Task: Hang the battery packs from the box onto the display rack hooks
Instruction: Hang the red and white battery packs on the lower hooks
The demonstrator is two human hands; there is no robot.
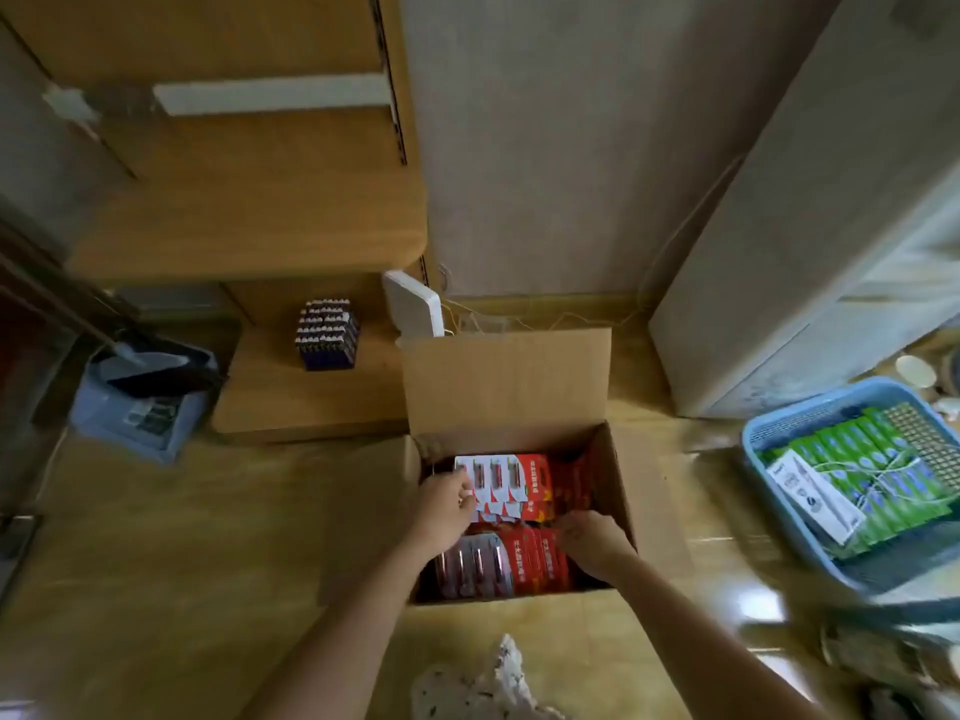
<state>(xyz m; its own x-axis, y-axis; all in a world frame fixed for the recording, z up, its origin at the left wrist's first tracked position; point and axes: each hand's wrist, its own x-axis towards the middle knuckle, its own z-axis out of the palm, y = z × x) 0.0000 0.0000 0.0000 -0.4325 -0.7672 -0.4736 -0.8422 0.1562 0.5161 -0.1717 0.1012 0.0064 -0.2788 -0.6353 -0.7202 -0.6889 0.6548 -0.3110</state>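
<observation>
An open cardboard box (506,379) stands on the floor, its far flap raised. Inside lie several red-and-white battery packs (537,563). A small stack of battery packs (511,480) is raised above the rest. My left hand (447,504) grips the stack's left edge. My right hand (589,540) reaches into the box at the stack's lower right corner, fingers curled down among the packs; its fingertips are hidden. No display rack or hooks are in view.
A blue basket (779,522) of green packs sits at right. A block of loose batteries (327,334) stands on a low wooden step (291,407) at the back. A blue machine (148,397) stands at left. A white device (415,304) leans behind the box.
</observation>
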